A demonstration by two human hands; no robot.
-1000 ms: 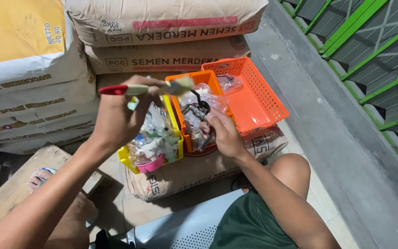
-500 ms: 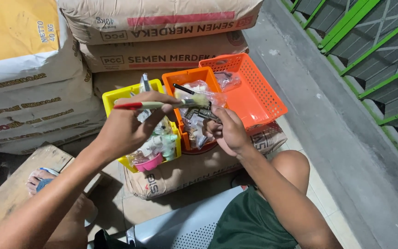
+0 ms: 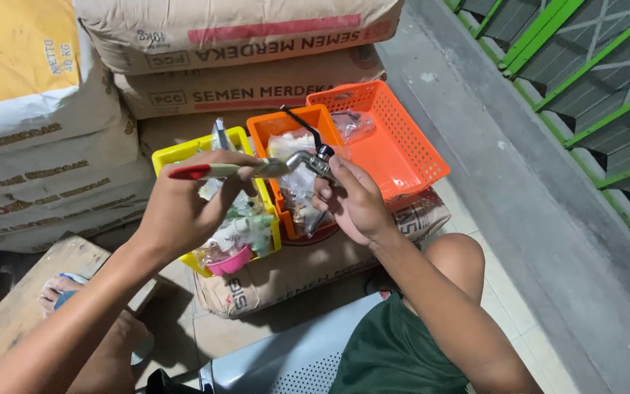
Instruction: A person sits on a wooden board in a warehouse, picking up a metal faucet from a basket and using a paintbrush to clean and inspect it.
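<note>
— So what are the hands doing?

— Left hand is clenched round a brush with a red-tipped handle, bristles aimed toward three o'clock at a metal tap. Right hand grasps that tap from below, raised over the baskets, probably so the brush can reach it.

— And the baskets?

— Yellow basket at nine o'clock of the tap holds bagged fittings and something pink. Orange bin under it holds more bags. Wide orange basket at two o'clock has one clear bag. All sit on a cement sack.
</note>
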